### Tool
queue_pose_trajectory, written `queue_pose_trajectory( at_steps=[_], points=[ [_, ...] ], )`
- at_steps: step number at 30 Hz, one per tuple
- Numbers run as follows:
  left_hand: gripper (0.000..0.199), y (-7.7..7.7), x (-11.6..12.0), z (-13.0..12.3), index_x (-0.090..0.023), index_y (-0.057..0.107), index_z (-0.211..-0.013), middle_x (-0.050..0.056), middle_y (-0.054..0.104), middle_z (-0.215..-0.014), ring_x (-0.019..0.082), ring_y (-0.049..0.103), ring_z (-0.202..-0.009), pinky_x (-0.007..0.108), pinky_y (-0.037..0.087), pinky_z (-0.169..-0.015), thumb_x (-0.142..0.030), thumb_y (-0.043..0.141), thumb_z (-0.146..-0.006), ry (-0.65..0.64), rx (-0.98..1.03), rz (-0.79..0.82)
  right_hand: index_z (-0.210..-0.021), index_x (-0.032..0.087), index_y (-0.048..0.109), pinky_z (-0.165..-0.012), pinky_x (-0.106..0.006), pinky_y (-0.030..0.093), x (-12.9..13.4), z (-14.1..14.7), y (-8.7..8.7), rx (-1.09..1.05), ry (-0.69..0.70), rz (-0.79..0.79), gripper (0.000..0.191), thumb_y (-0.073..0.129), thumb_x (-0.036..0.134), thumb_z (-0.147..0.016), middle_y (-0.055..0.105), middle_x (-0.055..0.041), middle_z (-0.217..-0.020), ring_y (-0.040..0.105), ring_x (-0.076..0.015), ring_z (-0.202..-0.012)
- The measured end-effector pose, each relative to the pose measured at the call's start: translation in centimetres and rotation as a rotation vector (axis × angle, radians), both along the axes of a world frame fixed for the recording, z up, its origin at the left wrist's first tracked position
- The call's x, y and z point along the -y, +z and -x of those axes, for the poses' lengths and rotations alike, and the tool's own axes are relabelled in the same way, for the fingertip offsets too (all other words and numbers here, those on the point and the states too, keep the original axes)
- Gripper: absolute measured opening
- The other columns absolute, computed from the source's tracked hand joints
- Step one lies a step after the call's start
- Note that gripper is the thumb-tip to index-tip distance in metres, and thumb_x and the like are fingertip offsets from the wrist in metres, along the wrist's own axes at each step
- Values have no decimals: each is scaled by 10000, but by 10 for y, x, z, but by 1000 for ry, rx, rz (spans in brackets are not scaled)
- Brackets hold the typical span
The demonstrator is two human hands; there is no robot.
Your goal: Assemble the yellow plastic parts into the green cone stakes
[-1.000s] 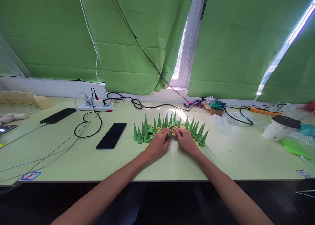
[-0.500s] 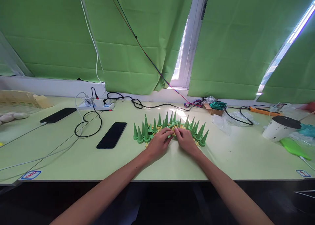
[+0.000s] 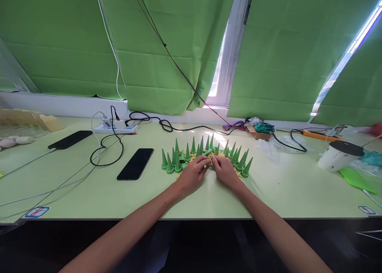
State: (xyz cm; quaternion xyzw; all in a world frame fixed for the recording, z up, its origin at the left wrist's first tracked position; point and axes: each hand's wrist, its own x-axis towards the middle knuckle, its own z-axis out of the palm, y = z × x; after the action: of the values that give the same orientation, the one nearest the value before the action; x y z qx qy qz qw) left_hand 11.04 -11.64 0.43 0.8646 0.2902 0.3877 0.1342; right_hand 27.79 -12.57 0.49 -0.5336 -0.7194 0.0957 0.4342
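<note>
From afar I hold my left hand [image 3: 193, 175] and right hand [image 3: 226, 170] with fingers curled, tips nearly meeting; I cannot tell what they pinch. I'd keep motions small among the yellow pieces [image 3: 178, 176] around them, sparing the upright green cones [image 3: 246, 168] ringing nine through three o'clock.

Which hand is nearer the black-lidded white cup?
The right hand: it is left of the cup, by the green cones; the left hand is farther left.
</note>
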Motion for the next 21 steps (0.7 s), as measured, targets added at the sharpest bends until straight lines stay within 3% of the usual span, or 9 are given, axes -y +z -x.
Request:
queue_pose_trajectory(
  at_steps=[9,17,21],
  points=[
    [262,1,0,-2,-233,627,-1116,52,613,-1125,157,609,-958,281,508,-800,-149,456,-936,-11,15,-2,-568,197,329,-525,-267,232,-2,0,-2,14,-19,10,430,342,385,-955,409,22,-514,349,-117,-505],
    [230,5,1,-2,-199,622,-1101,69,630,-1052,188,599,-935,317,485,-807,-199,471,-927,30,-16,71,-598,206,347,-518,-267,234,-1,0,-2,-86,-172,-60,436,370,436,-968,394,35,-529,316,-116,-504],
    [177,6,0,-2,-172,613,-1013,60,629,-916,188,585,-820,317,465,-721,-272,507,-912,70,-64,107,-642,205,387,-524,-249,284,7,3,4,-145,-31,-117,388,385,411,-971,399,42,-556,347,-110,-513]
  ],
)
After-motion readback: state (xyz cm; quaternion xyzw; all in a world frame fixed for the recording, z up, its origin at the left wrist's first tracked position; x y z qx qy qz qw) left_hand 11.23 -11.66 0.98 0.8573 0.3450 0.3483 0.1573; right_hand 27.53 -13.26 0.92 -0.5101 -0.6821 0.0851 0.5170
